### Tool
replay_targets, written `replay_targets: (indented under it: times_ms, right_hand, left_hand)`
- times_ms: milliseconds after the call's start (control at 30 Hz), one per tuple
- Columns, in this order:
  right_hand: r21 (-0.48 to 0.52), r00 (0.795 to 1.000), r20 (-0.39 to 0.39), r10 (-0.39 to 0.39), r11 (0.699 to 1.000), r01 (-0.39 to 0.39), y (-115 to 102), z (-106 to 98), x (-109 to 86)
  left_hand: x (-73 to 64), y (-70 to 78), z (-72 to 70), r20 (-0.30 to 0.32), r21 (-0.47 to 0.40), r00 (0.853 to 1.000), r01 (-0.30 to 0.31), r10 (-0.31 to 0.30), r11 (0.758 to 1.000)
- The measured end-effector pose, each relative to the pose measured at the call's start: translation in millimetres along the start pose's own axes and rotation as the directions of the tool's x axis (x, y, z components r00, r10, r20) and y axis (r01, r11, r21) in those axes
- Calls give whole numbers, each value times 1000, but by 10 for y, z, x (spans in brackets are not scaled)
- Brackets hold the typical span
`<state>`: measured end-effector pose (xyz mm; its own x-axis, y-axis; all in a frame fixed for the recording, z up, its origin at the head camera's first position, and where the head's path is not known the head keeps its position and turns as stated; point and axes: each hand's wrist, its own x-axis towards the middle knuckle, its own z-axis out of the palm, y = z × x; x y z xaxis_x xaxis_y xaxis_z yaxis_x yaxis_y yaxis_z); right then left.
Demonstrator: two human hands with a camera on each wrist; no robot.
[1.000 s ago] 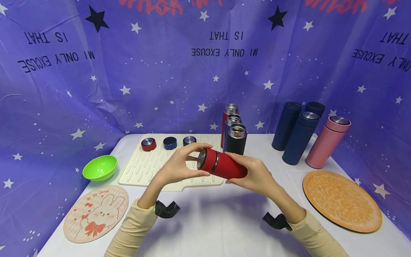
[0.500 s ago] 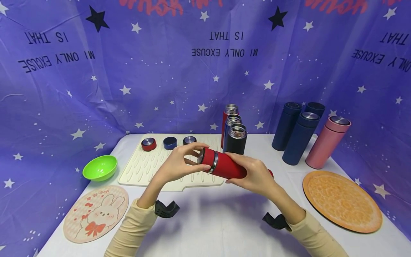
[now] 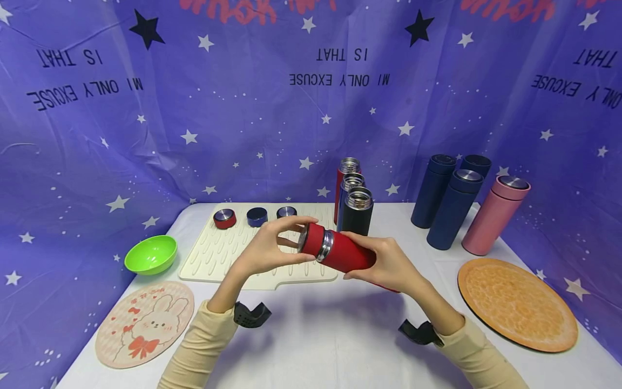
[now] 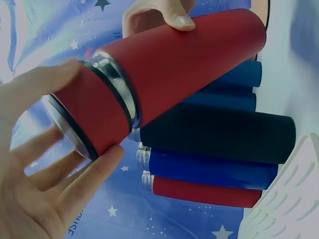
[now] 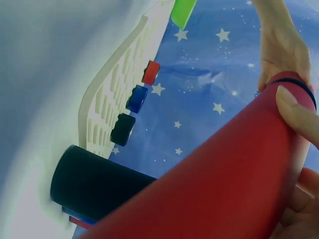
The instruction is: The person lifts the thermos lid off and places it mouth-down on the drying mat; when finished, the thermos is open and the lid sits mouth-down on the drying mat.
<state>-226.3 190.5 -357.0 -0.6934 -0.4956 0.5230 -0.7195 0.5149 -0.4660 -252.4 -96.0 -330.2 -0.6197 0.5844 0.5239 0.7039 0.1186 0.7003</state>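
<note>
A red thermos (image 3: 351, 254) is held tilted above the table, its capped end to the left and higher. My right hand (image 3: 392, 263) grips the body, thumb along the near side in the right wrist view. My left hand (image 3: 262, 247) holds the red cap (image 4: 94, 112) between thumb and fingers, around its steel-topped end. Between cap and body a band of shiny metal neck (image 4: 119, 79) shows. Just behind the thermos stand lidless bottles: a black one (image 3: 357, 219), a blue one (image 4: 214, 169) and a red one (image 4: 209, 191).
On a cream drying mat (image 3: 214, 259) sit a red cap (image 3: 224, 219), a blue cap (image 3: 257, 217) and a partly hidden black cap (image 5: 123, 129). A green bowl (image 3: 151, 255) and rabbit placemat (image 3: 146, 324) lie left. Navy bottles (image 3: 449, 216), a pink bottle (image 3: 495, 219) and an orange placemat (image 3: 517, 305) are right.
The strip of metal neck between the red cap and the body has widened. The thermos's lower end has tipped downward, and the left fingers have shifted around the cap.
</note>
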Motion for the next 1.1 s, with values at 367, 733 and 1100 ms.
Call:
replay_targets:
  times_ms: [367,733,1100]
  right_hand:
    - [-30,998,-55,9,999,-10,-46,-147,-22]
    - [57,990,-136,30,998,-22,37,-370,-54]
    - [175,920,-347,183,976,-128,162,-676,-59]
  left_hand:
    - [3,73,-125,-145,1,977,161,-159,987]
    - [73,111,-129,-188,35,953,249,-238,968]
    - [195,-296,-136,-194,72,935,316,-297,946]
